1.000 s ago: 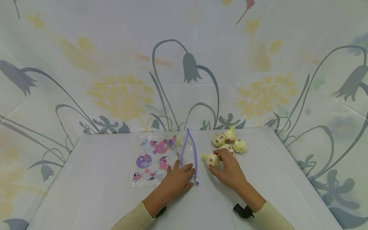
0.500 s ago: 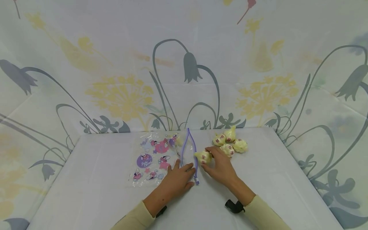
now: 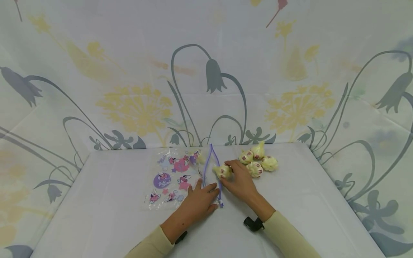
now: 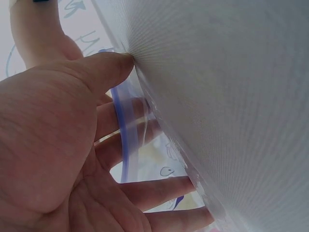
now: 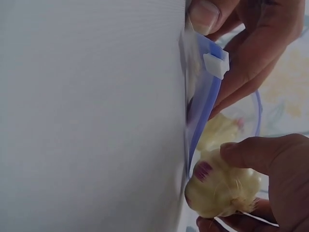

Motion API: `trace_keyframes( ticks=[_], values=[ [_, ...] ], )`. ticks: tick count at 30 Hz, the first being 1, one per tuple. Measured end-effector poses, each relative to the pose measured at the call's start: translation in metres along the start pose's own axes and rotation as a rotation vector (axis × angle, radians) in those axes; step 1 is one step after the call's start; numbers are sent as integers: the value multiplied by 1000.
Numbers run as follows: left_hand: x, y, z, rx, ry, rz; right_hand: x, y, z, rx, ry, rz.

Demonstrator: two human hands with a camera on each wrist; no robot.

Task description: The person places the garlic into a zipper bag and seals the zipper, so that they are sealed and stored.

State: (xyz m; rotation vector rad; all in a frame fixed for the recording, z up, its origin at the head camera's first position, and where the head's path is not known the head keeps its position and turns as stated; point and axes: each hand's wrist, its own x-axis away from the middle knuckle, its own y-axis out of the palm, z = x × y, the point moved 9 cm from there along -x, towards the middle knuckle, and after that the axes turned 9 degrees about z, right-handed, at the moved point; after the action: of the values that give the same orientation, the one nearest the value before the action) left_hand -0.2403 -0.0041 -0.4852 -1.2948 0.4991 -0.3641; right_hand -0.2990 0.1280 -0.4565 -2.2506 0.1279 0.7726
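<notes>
A clear zip bag (image 3: 162,181) with pink and purple cartoon prints lies flat, its purple-edged mouth parted on the right side. My left hand (image 3: 197,199) rests on the bag beside that mouth, fingers spread; in the left wrist view its fingers (image 4: 159,191) lie across the film near the purple strip. My right hand (image 3: 240,183) grips a garlic bulb (image 3: 223,171) between thumb and fingers at the bag's mouth. From the right wrist the gripped bulb (image 5: 219,186) sits against the purple edge, next to a white slider (image 5: 216,64). Another garlic bulb (image 5: 217,133) shows behind it, through the film.
Several garlic bulbs (image 3: 254,168) stand grouped on the white tabletop (image 3: 106,211), to the right of the bag. Behind the table hangs a flower-printed cloth (image 3: 206,107). A black wrist camera (image 3: 254,224) sits under the right wrist.
My right hand has carried the garlic bulb leftward, away from the grouped bulbs to the mouth of the zip bag. My left hand has stayed in place on the bag.
</notes>
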Motion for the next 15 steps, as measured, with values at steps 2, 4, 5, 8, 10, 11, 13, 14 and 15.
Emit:
trace_keyframes(
  ticks=[2,4,5,8,10,11,13,14,15],
  values=[
    [0,-1,0,-3,6,6,-3,4,0,3,2,0],
    [0,-1,0,-6,8,6,-6,7,1,8,13,1],
    [0,-1,0,-6,7,6,-7,9,1,12,22,1],
    [0,0,0,-10,8,5,-11,13,3,20,53,0],
    [0,0,0,-12,9,5,-13,17,4,22,74,-6],
    [0,0,0,-12,11,8,-14,18,4,22,79,-8],
    [1,-1,1,-14,17,15,-17,21,4,25,88,-15],
    [1,-1,1,-16,18,18,-18,22,4,23,91,-16],
    [1,-2,1,-17,21,21,-19,23,5,24,93,-18]
  ],
)
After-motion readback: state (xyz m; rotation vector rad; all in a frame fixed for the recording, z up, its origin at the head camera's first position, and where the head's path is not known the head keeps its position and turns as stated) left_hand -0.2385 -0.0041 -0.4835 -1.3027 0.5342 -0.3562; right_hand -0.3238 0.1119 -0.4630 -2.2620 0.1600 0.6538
